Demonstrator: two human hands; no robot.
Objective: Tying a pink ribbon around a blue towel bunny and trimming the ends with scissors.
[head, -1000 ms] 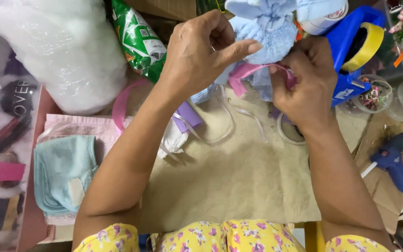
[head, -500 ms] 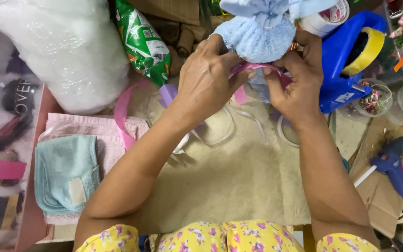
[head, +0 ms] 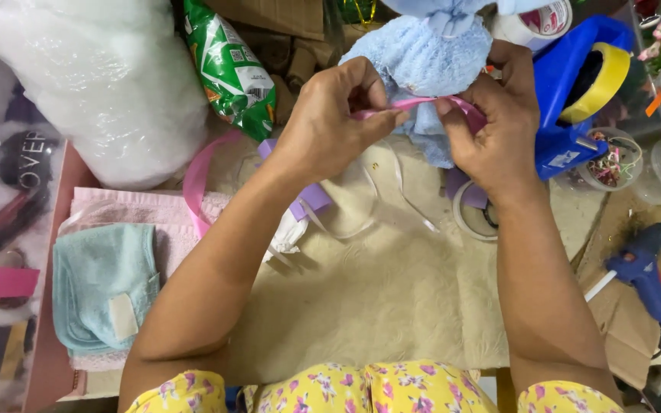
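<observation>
Both hands are pinching a pink ribbon (head: 415,104), the left hand (head: 330,122) and right hand (head: 495,130) stretching it crosswise against the blue plush toy (head: 422,65) just beyond them, above the tabletop (head: 392,291).

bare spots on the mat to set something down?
Free: the cream mat between both forearms, below the white ribbon loops. Crowded: top edge, where left hand and right hand hold the pink ribbon on the blue towel bundle; folded towels fill the left.
</observation>
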